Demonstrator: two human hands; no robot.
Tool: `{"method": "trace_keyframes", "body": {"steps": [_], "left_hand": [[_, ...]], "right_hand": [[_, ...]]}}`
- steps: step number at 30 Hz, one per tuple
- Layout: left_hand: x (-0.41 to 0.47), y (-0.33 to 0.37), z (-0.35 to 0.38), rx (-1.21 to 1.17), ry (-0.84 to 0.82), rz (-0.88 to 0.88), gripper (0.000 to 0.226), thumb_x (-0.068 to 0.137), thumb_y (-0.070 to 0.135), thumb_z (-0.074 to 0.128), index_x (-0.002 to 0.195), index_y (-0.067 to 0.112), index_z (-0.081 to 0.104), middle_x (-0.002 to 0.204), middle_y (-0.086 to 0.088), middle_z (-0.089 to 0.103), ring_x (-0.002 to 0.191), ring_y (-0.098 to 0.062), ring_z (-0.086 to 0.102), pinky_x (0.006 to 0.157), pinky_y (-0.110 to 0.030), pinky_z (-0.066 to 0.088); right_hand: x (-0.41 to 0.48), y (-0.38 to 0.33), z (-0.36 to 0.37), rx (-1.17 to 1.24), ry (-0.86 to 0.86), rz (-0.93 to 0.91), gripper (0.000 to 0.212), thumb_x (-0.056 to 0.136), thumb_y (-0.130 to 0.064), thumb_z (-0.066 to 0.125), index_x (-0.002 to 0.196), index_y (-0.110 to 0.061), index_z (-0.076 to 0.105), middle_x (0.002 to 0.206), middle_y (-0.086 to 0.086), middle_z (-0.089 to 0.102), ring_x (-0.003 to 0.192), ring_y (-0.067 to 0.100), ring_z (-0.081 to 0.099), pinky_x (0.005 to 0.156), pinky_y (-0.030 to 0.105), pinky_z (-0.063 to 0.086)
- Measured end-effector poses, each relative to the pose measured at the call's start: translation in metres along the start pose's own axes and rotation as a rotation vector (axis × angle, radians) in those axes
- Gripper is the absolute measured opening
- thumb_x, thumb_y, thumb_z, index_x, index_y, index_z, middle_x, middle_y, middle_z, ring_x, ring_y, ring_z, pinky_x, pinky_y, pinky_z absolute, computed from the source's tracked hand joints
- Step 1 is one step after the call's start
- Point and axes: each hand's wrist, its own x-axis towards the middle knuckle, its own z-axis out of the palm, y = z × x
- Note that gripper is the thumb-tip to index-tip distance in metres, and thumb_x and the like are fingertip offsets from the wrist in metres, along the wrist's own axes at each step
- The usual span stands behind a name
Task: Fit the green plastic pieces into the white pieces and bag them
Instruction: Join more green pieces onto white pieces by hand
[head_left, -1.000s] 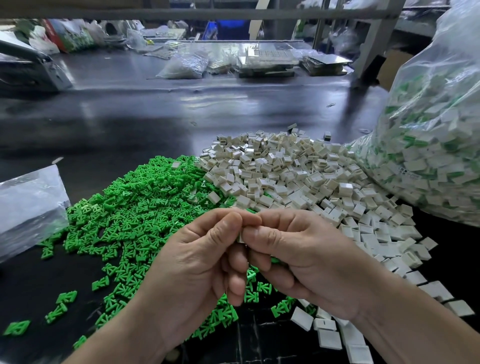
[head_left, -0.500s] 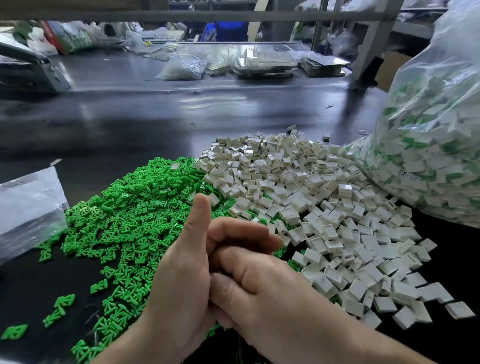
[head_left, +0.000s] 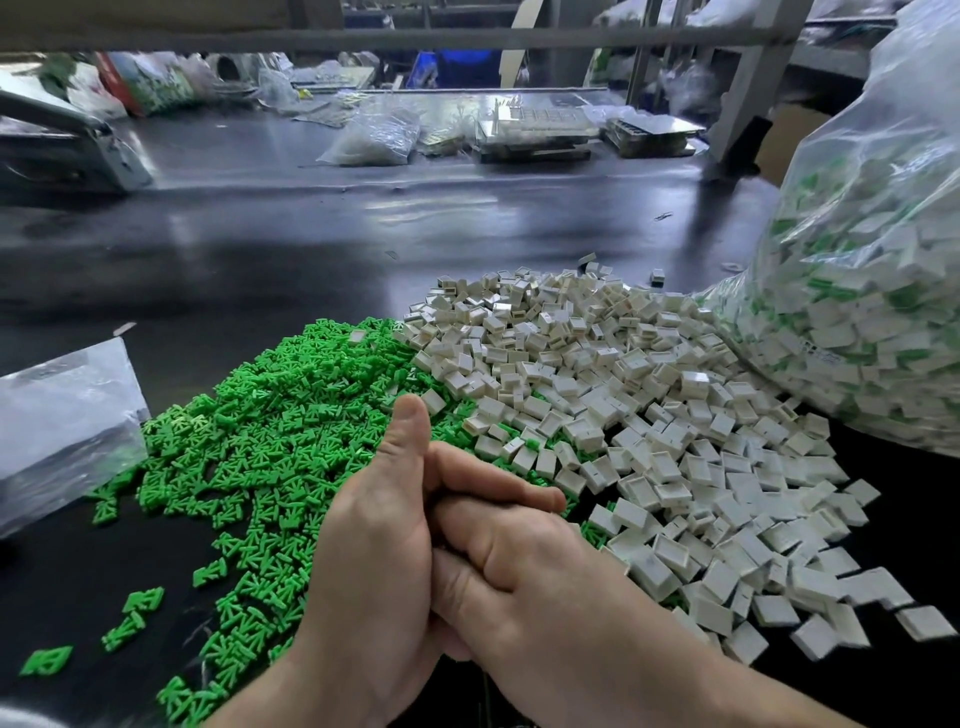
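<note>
Left hand (head_left: 374, 561) and right hand (head_left: 519, 566) are pressed together low over the black desk (head_left: 311, 249), the left thumb up and its forefinger laid over the right hand's fingers. Whether either hand grips a piece I cannot tell; the fingers hide it. Just beyond them lies a heap of green pieces (head_left: 270, 431), touching a heap of white pieces (head_left: 597, 374) on its right. 1 big clear bag (head_left: 872, 291) of white and green pieces slumps against the white heap.
</note>
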Motion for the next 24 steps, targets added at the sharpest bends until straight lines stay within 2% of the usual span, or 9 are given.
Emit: {"method": "trace_keyframes", "body": {"steps": [3, 5, 7, 8, 11, 13, 16, 21, 24], "left_hand": [[0.001, 0.0, -0.003, 0.01, -0.013, -0.023, 0.075, 0.085, 0.064, 0.044, 0.066, -0.004, 0.069, 0.084, -0.033, 0.07, 0.081, -0.044, 0.071, 0.065, -0.037, 0.059], [0.004, 0.001, -0.006, 0.027, -0.035, -0.05, 0.078, 0.087, 0.068, 0.041, 0.074, -0.003, 0.07, 0.089, -0.033, 0.07, 0.085, -0.044, 0.071, 0.066, -0.037, 0.06], [0.009, 0.004, -0.01, 0.042, -0.063, -0.025, 0.073, 0.09, 0.067, 0.043, 0.088, 0.0, 0.071, 0.096, -0.03, 0.07, 0.091, -0.042, 0.07, 0.071, -0.037, 0.06], [0.011, 0.005, -0.013, 0.088, -0.091, 0.035, 0.064, 0.091, 0.063, 0.048, 0.093, 0.004, 0.072, 0.099, -0.025, 0.072, 0.093, -0.038, 0.071, 0.074, -0.035, 0.059], [0.014, 0.01, -0.027, 0.461, -0.174, 0.283, 0.024, 0.087, 0.038, 0.067, 0.102, 0.02, 0.073, 0.103, -0.007, 0.074, 0.097, -0.023, 0.072, 0.079, -0.026, 0.057], [0.015, 0.01, -0.032, 0.59, -0.214, 0.373, 0.021, 0.084, 0.028, 0.073, 0.104, 0.022, 0.072, 0.105, -0.004, 0.074, 0.098, -0.023, 0.071, 0.08, -0.029, 0.058], [0.016, 0.01, -0.033, 0.677, -0.194, 0.476, 0.021, 0.08, 0.035, 0.072, 0.099, 0.027, 0.073, 0.107, -0.004, 0.071, 0.101, -0.027, 0.069, 0.081, -0.039, 0.059], [0.015, 0.014, -0.035, 0.761, -0.181, 0.557, 0.016, 0.079, 0.035, 0.071, 0.094, 0.03, 0.072, 0.106, 0.004, 0.07, 0.096, -0.022, 0.07, 0.076, -0.027, 0.058], [0.015, 0.015, -0.032, 0.832, -0.157, 0.622, 0.015, 0.077, 0.031, 0.078, 0.09, 0.027, 0.072, 0.101, 0.007, 0.07, 0.094, -0.017, 0.07, 0.075, -0.019, 0.055]], "right_hand": [[0.003, 0.004, 0.003, 0.081, -0.038, 0.021, 0.014, 0.103, -0.025, 0.057, 0.099, -0.02, 0.07, 0.086, -0.006, 0.07, 0.081, 0.003, 0.069, 0.067, 0.018, 0.056], [0.006, 0.005, 0.003, 0.204, -0.084, 0.053, 0.017, 0.103, -0.026, 0.057, 0.09, -0.025, 0.068, 0.07, -0.014, 0.065, 0.064, -0.001, 0.064, 0.054, 0.014, 0.049], [0.009, 0.008, -0.003, 0.387, -0.101, 0.106, 0.023, 0.101, -0.027, 0.058, 0.079, -0.03, 0.066, 0.058, -0.013, 0.056, 0.045, -0.001, 0.05, 0.041, 0.013, 0.038], [0.01, 0.009, -0.009, 0.5, -0.098, 0.138, 0.023, 0.098, -0.028, 0.058, 0.076, -0.03, 0.065, 0.057, -0.011, 0.053, 0.041, 0.002, 0.045, 0.036, 0.015, 0.033], [0.014, 0.015, -0.025, 0.756, -0.074, 0.199, 0.017, 0.092, -0.027, 0.057, 0.077, -0.025, 0.065, 0.059, -0.002, 0.05, 0.037, 0.008, 0.038, 0.034, 0.015, 0.026], [0.017, 0.021, -0.03, 0.847, -0.068, 0.218, 0.019, 0.09, -0.026, 0.056, 0.073, -0.024, 0.063, 0.06, -0.001, 0.049, 0.038, 0.008, 0.037, 0.034, 0.014, 0.024], [0.017, 0.024, -0.03, 0.917, -0.1, 0.222, 0.021, 0.093, -0.026, 0.055, 0.073, -0.023, 0.062, 0.061, -0.001, 0.051, 0.038, 0.008, 0.038, 0.034, 0.015, 0.026], [0.016, 0.024, -0.032, 0.887, -0.096, 0.211, 0.016, 0.091, -0.027, 0.056, 0.076, -0.021, 0.06, 0.06, -0.001, 0.051, 0.038, 0.009, 0.037, 0.035, 0.015, 0.024], [0.015, 0.023, -0.032, 0.866, -0.074, 0.209, 0.015, 0.09, -0.027, 0.056, 0.076, -0.021, 0.059, 0.06, -0.001, 0.05, 0.038, 0.009, 0.036, 0.035, 0.015, 0.024]]}}
